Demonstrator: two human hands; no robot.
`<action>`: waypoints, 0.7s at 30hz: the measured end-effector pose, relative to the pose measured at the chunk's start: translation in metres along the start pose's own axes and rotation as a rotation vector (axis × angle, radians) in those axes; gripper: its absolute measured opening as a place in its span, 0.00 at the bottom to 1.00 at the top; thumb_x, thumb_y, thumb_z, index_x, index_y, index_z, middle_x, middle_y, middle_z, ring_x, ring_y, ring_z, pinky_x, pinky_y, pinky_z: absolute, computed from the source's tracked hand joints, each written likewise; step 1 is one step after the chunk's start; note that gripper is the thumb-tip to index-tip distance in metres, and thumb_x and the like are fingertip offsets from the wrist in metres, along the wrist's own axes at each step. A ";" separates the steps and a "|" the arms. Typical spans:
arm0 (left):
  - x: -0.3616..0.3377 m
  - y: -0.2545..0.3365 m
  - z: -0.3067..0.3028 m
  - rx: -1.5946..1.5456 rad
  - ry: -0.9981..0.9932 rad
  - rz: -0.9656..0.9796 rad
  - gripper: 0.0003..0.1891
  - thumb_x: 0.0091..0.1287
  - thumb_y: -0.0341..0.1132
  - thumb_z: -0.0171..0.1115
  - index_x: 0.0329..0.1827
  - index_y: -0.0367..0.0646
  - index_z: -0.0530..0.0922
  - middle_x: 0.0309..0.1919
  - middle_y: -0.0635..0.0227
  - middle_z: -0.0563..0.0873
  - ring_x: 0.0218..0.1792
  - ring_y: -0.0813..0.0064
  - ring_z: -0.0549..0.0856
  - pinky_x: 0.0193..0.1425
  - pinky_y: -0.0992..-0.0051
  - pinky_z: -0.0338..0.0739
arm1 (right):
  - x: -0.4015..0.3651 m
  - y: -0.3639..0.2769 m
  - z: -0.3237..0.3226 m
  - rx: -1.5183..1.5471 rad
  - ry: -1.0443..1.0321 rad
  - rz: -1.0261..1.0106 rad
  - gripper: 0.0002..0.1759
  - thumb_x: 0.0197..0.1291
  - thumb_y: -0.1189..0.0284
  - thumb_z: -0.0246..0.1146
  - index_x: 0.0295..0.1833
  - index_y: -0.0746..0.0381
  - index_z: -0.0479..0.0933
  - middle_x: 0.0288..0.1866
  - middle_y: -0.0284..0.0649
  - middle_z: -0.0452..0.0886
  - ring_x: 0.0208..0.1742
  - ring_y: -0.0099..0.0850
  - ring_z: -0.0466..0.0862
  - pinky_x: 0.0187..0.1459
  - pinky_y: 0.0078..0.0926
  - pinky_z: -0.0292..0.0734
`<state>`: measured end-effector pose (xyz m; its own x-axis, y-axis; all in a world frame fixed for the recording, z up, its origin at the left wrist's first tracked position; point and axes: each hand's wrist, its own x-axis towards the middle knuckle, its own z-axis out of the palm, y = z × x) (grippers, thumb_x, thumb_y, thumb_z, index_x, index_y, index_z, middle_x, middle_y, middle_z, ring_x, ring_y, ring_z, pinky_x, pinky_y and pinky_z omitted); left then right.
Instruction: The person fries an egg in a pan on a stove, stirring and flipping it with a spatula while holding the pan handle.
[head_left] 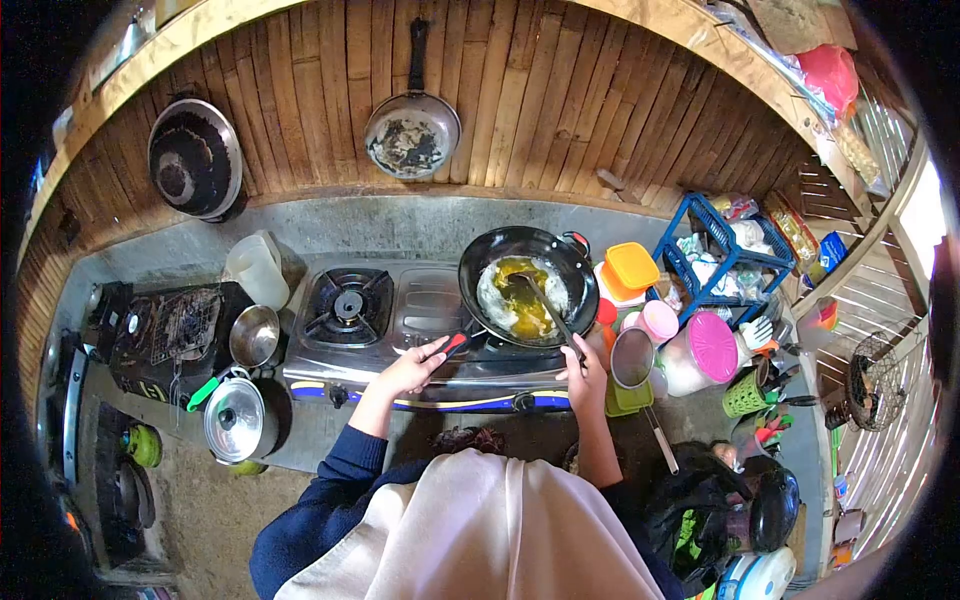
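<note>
A black wok (480, 262) stands on the right burner of the silver gas stove (425, 300). Yellow, foamy-edged contents (530, 318) lie in it, perhaps egg in oil. My left hand (412, 370) is closed on the wok's black and red handle (455, 344) at the front left. With my right hand (583, 368) I grip the spatula (548, 308), whose dark handle slants down from the wok. The spatula's tip rests in the yellow contents near the wok's middle and is partly hidden by them.
The left burner (348, 307) bears no pot. A lidded pot (238, 418) and a small saucepan (255, 335) stand to the left. Right of the wok are an orange container (632, 266), a strainer (632, 357), a pink lid (713, 348) and a blue rack (700, 215).
</note>
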<state>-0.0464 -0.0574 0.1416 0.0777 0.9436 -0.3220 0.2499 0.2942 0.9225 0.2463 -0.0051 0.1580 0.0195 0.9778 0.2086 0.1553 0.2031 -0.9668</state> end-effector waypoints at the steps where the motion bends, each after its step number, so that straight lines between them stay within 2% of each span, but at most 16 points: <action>1: -0.001 0.001 0.000 -0.021 -0.007 0.006 0.23 0.69 0.39 0.49 0.68 0.63 0.61 0.11 0.82 0.63 0.10 0.87 0.62 0.13 0.83 0.58 | 0.003 0.004 0.002 -0.001 -0.021 0.022 0.19 0.61 0.72 0.57 0.58 0.63 0.70 0.35 0.37 0.80 0.21 0.20 0.77 0.25 0.16 0.73; 2: -0.002 0.002 0.000 -0.022 -0.008 0.005 0.23 0.69 0.39 0.49 0.68 0.63 0.61 0.11 0.82 0.63 0.10 0.87 0.62 0.13 0.83 0.58 | 0.005 0.008 0.004 -0.002 -0.042 0.044 0.19 0.61 0.74 0.56 0.58 0.65 0.70 0.42 0.40 0.80 0.23 0.21 0.78 0.26 0.17 0.76; 11: 0.004 -0.007 -0.001 -0.018 -0.001 0.040 0.22 0.69 0.41 0.49 0.67 0.65 0.62 0.11 0.81 0.65 0.11 0.88 0.63 0.14 0.84 0.59 | -0.004 0.020 -0.006 0.005 -0.079 0.046 0.19 0.61 0.76 0.56 0.58 0.66 0.69 0.36 0.40 0.80 0.22 0.20 0.76 0.25 0.15 0.74; 13: 0.002 -0.003 -0.001 0.002 0.016 0.027 0.22 0.69 0.41 0.49 0.67 0.64 0.62 0.11 0.82 0.65 0.11 0.88 0.63 0.14 0.84 0.58 | -0.007 0.023 -0.014 0.044 -0.018 -0.044 0.19 0.60 0.74 0.57 0.57 0.66 0.70 0.31 0.37 0.81 0.22 0.19 0.76 0.25 0.15 0.72; 21: 0.005 -0.007 -0.001 -0.022 0.005 0.035 0.22 0.69 0.41 0.48 0.67 0.64 0.62 0.11 0.82 0.65 0.10 0.89 0.63 0.13 0.85 0.57 | -0.021 0.007 -0.054 0.095 0.095 -0.031 0.15 0.60 0.73 0.58 0.51 0.68 0.73 0.31 0.38 0.80 0.25 0.19 0.77 0.25 0.15 0.73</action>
<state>-0.0490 -0.0550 0.1337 0.0812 0.9541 -0.2883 0.2261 0.2641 0.9376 0.3008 -0.0269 0.1546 0.1102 0.9627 0.2471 0.0630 0.2414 -0.9684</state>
